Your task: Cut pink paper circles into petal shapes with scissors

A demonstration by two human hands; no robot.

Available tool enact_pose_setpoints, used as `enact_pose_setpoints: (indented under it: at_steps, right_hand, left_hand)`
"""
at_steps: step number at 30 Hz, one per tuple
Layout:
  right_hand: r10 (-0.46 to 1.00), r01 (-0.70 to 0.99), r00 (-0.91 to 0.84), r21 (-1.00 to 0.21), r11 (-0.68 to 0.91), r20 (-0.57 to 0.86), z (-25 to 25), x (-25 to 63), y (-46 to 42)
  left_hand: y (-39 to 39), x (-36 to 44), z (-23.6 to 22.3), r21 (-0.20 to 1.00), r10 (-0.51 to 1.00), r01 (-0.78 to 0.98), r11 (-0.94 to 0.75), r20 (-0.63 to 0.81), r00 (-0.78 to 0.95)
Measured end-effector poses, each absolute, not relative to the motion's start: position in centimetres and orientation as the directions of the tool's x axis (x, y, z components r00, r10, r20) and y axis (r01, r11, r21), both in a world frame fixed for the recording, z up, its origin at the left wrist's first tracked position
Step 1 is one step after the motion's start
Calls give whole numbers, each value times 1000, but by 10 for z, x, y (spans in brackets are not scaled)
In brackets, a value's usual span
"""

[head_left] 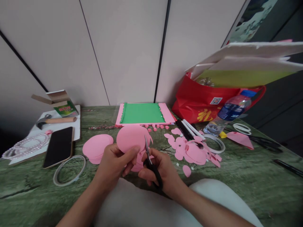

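Observation:
My left hand (118, 162) pinches the lower edge of a round sheet of pink paper (130, 138). My right hand (161, 171) grips black-handled scissors (153, 170), fingers wrapped round the handles. Their blades point up at the paper's right edge, where a thin curled strip hangs partly cut away. Behind and below my hands, more pink paper shows, partly hidden. Left of my left hand lies a stack of pink paper circles (97, 146). Pink paper scraps (194, 153) are heaped to the right of the scissors.
A green sheet (143, 113) on pink paper lies at the back. On the left are a phone (59, 146), a hammer (59, 120), a small box (65, 108) and a tape roll (56, 176). A red bag (189, 101) and a water bottle (233, 108) stand right.

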State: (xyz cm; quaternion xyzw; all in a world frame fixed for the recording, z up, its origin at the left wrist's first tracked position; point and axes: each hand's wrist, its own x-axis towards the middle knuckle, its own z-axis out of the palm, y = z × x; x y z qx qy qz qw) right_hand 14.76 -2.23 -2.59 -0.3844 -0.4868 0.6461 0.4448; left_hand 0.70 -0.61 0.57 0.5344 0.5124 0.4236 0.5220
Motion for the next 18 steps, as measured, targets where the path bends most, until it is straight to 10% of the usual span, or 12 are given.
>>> enact_pose_setpoints:
  at_steps: [18]
  right_hand:
    - [953,-218,-296,-967,-133,-64,-25,147,-21]
  left_hand:
    - [-6,6,6,997,984,19,81,-83,157]
